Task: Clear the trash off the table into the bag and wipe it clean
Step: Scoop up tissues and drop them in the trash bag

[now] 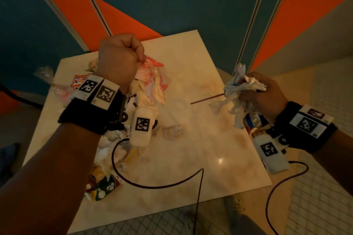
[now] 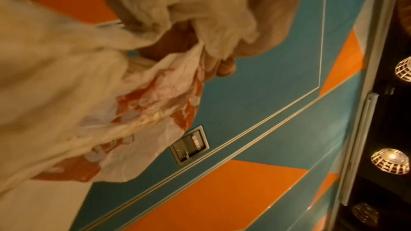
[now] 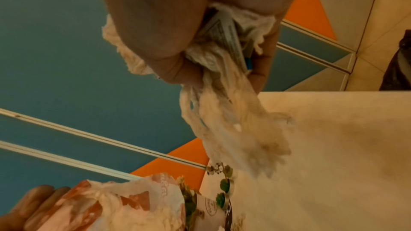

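My left hand [image 1: 122,59] is a fist gripping the top of a white and orange plastic bag [image 1: 152,80], raised above the back left of the cream table [image 1: 200,150]. In the left wrist view the bag [image 2: 138,104] hangs bunched from my fingers [image 2: 224,68]. My right hand [image 1: 263,93] holds a wad of crumpled white tissue and a wrapper [image 1: 240,91] over the table's right edge. In the right wrist view the tissue wad [image 3: 231,119] trails down from my closed fingers [image 3: 155,29].
Crumpled tissues [image 1: 107,150], a green and red wrapper [image 1: 103,187], a small paper ball [image 1: 172,131] and a thin dark stick [image 1: 206,99] lie on the table. A clear plastic packet [image 1: 45,76] sits at the far left corner. Camera cables [image 1: 156,185] cross the front.
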`<state>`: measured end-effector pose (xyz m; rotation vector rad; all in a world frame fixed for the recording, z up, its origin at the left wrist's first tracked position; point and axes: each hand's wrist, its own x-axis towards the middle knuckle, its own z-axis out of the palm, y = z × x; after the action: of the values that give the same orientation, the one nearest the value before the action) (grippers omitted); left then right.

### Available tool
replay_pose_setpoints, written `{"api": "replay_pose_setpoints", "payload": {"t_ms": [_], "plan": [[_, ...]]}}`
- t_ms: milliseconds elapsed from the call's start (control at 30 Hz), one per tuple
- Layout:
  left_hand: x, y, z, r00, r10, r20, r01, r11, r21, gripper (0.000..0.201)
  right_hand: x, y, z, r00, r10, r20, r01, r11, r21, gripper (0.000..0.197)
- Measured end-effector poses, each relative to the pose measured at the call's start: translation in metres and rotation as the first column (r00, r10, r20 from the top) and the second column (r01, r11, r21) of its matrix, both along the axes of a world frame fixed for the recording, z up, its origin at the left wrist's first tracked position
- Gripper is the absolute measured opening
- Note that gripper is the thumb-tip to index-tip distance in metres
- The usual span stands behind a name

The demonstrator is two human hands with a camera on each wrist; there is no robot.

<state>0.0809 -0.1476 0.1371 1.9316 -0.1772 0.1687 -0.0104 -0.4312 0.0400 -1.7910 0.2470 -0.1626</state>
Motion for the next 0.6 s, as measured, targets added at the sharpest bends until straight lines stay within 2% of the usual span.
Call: {"api": "replay_pose_setpoints", "payload": {"t_ms": [100, 200, 267, 300, 400, 600], "plan": [[-0.003, -0.032, 0.007, 0.998, -0.059, 0.022, 0.061, 0.993, -0.098, 0.038, -0.007, -0.017, 0.002, 1.000, -0.019, 0.003, 0.019, 1.000, 0.010, 0.015], [-0.002, -0.073, 0.007, 0.997, -0.075, 0.032, 0.078, 0.994, -0.076, 0.037, -0.015, -0.043, 0.002, 0.999, -0.050, 0.004, 0.050, 0.999, -0.013, 0.024], [-0.003, -0.105, 0.001, 0.992, -0.121, 0.040, 0.124, 0.990, -0.067, 0.037, -0.019, -0.065, 0.003, 0.999, -0.054, 0.002, 0.054, 0.998, -0.021, 0.019], [-0.003, -0.121, -0.003, 0.989, -0.143, 0.047, 0.146, 0.987, -0.062, 0.037, -0.021, -0.076, 0.003, 0.999, -0.050, 0.003, 0.050, 0.999, -0.015, 0.014], [-0.003, -0.172, -0.018, 0.982, -0.184, 0.046, 0.187, 0.978, -0.088, 0.037, -0.023, -0.116, -0.006, 0.999, -0.043, -0.018, 0.043, 0.999, -0.005, 0.033], [0.003, -0.266, -0.063, 0.977, -0.209, -0.039, 0.204, 0.973, -0.111, 0.032, -0.019, -0.193, -0.046, 0.994, 0.013, -0.105, -0.012, 1.000, 0.007, 0.030]]}}
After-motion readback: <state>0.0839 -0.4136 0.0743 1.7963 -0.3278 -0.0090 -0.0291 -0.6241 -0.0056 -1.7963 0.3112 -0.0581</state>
